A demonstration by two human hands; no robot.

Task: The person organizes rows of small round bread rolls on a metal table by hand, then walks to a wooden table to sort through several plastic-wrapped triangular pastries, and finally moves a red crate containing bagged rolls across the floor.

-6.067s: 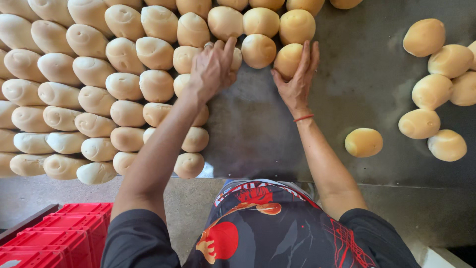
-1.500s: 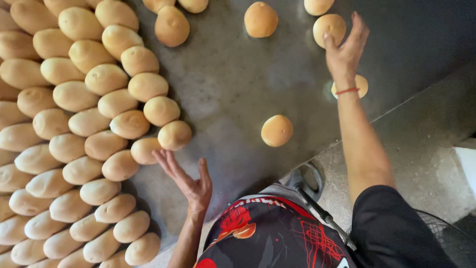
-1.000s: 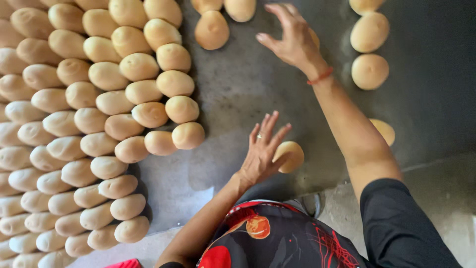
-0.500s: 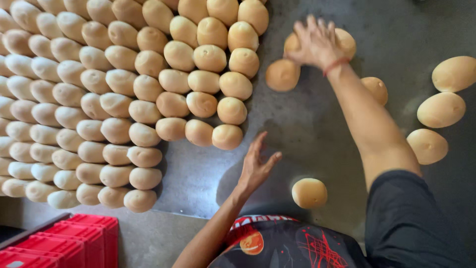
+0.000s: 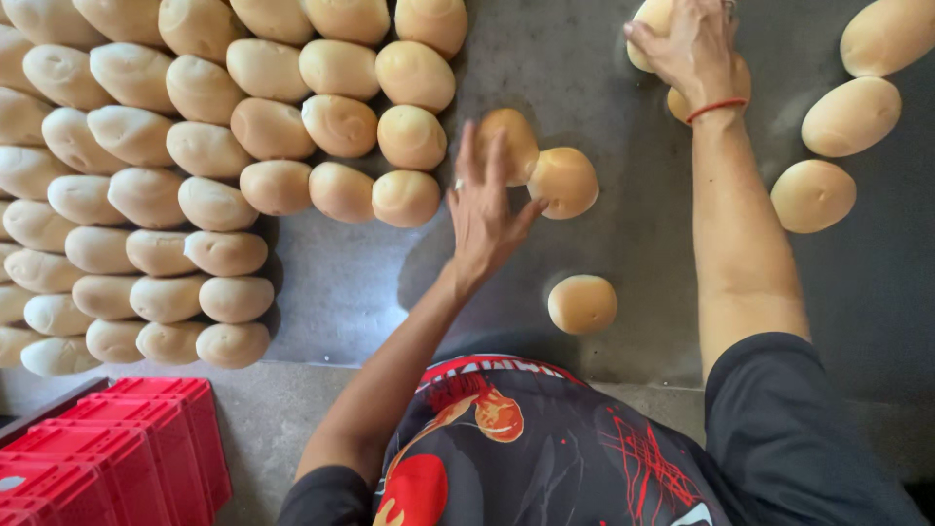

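Dozens of pale buns (image 5: 209, 146) already lie in tight touching rows on the left of the grey worktop (image 5: 594, 58). Left hand (image 5: 484, 209) is spread, fingers released, its fingertips touching two loose buns (image 5: 565, 180) just right of the packed block. Right hand (image 5: 693, 49) reaches to the far edge, its grip cupped over a bun (image 5: 648, 19) there, grasping it as far as I can tell. By my judgement most of the work is done: one single bun (image 5: 581, 304) near the body and a few scattered buns (image 5: 849, 117) at right remain apart. Red crates (image 5: 107, 448) sit below.
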